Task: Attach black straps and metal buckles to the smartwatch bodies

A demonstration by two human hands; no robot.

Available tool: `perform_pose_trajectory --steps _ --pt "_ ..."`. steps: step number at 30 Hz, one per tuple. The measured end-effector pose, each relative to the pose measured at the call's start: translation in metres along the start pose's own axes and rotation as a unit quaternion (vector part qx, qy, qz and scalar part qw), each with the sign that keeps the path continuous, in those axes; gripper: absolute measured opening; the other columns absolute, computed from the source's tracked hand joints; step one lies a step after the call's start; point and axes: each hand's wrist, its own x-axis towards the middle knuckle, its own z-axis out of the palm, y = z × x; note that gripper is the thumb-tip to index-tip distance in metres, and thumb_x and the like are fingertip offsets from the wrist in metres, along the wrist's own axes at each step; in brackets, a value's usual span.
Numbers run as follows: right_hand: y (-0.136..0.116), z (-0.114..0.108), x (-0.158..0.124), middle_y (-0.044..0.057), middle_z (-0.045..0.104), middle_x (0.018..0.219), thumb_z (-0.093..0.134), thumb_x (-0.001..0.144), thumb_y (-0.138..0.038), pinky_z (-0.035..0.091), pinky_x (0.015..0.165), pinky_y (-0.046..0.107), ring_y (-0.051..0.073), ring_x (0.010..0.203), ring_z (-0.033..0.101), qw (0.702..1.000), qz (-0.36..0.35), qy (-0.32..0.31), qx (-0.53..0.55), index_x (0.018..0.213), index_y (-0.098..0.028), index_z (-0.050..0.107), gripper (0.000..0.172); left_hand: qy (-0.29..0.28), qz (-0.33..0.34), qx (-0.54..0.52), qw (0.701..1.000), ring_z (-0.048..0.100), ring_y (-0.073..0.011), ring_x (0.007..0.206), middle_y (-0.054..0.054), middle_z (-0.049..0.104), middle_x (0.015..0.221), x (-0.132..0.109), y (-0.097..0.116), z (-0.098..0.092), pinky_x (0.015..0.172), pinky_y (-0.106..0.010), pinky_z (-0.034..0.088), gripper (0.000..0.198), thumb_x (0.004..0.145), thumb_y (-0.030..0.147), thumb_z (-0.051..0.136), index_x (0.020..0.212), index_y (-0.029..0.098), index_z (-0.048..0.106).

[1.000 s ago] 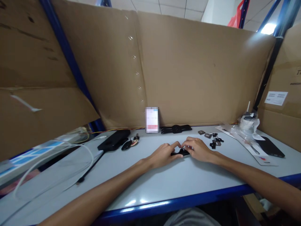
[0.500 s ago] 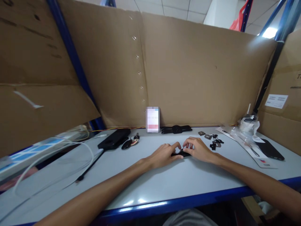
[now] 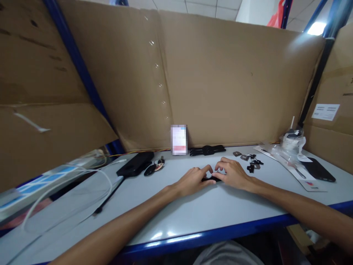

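Note:
Both my hands rest on the grey table (image 3: 209, 209) around a small black part (image 3: 211, 179). My left hand (image 3: 193, 180) pinches its left end with curled fingers. My right hand (image 3: 233, 173) covers its right end, fingers bent over it. Most of the part is hidden under my fingers. Several small black and grey pieces (image 3: 252, 163) lie just right of my right hand.
A black strap-like item (image 3: 206, 150) and a small white card (image 3: 179, 140) stand by the cardboard wall (image 3: 220, 81). A black case (image 3: 135, 164) and key fob (image 3: 154, 167) lie left; white cables (image 3: 82, 184) farther left. Plastic bags (image 3: 292, 147) and a phone (image 3: 318, 170) sit right.
My hands stay on the black part with only slight finger shifts. The view has moved a little.

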Motion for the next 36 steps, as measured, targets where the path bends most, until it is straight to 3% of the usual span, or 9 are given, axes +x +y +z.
perform_pose_trajectory --steps 3,8,15,22,28,34,36 --pt "-0.001 0.003 -0.001 0.003 0.067 0.088 0.067 0.085 -0.019 0.039 0.070 0.027 0.014 0.075 0.057 1.000 -0.023 -0.001 -0.013 0.084 -0.019 0.073 0.006 0.001 0.004 0.003 1.000 0.058 -0.0183 0.057 0.003 0.061 0.061 0.001 0.001 -0.001 0.055 -0.025 0.028 0.042 0.095 0.060 0.046 0.110 0.022 0.053" --pt "0.005 0.003 0.000 0.005 0.071 0.094 0.057 0.086 -0.004 0.043 0.078 0.029 0.017 0.087 0.062 0.997 -0.070 -0.009 0.017 0.093 -0.019 0.072 0.023 -0.002 0.004 0.009 1.000 0.056 -0.0169 0.056 0.004 0.059 0.061 0.000 0.004 -0.003 0.054 -0.025 0.027 0.041 0.095 0.060 0.046 0.109 0.022 0.054" --pt "0.010 0.001 0.002 0.003 0.074 0.095 0.052 0.084 0.003 0.045 0.085 0.031 0.017 0.091 0.063 0.995 -0.093 -0.016 0.046 0.096 -0.021 0.075 0.035 -0.011 -0.010 0.005 1.000 0.053 -0.0159 0.055 0.004 0.058 0.060 0.000 0.005 -0.004 0.055 -0.024 0.027 0.039 0.095 0.056 0.049 0.109 0.021 0.055" --pt "0.006 -0.001 -0.002 0.004 0.067 0.095 0.063 0.085 -0.009 0.043 0.080 0.030 0.018 0.089 0.060 0.997 -0.072 -0.004 0.007 0.103 -0.025 0.077 0.028 -0.009 -0.005 -0.007 1.000 0.051 -0.0149 0.053 0.005 0.057 0.059 0.000 0.007 -0.005 0.054 -0.024 0.027 0.039 0.094 0.056 0.049 0.111 0.022 0.055" --pt "0.013 0.000 0.000 0.004 0.067 0.090 0.054 0.082 0.002 0.041 0.075 0.029 0.017 0.084 0.058 0.996 -0.090 -0.023 -0.019 0.095 -0.024 0.078 0.038 -0.010 -0.008 0.001 1.000 0.053 -0.0158 0.054 0.004 0.060 0.060 0.000 0.004 -0.003 0.055 -0.024 0.027 0.041 0.094 0.059 0.047 0.109 0.021 0.056" --pt "0.009 -0.004 0.000 0.005 0.069 0.090 0.064 0.087 -0.017 0.042 0.079 0.032 0.019 0.084 0.058 0.994 -0.103 -0.029 -0.038 0.092 -0.021 0.078 0.016 -0.014 -0.012 -0.006 1.000 0.050 -0.0155 0.052 0.005 0.059 0.059 0.001 0.006 -0.005 0.054 -0.024 0.026 0.044 0.094 0.061 0.046 0.111 0.021 0.056" --pt "0.009 -0.004 0.000 0.005 0.069 0.089 0.063 0.091 -0.022 0.042 0.078 0.032 0.018 0.084 0.057 0.993 -0.109 -0.027 -0.044 0.089 -0.021 0.078 0.016 -0.014 -0.011 -0.006 1.000 0.051 -0.0158 0.053 0.004 0.059 0.059 0.001 0.006 -0.005 0.054 -0.024 0.027 0.045 0.095 0.062 0.045 0.110 0.021 0.057"
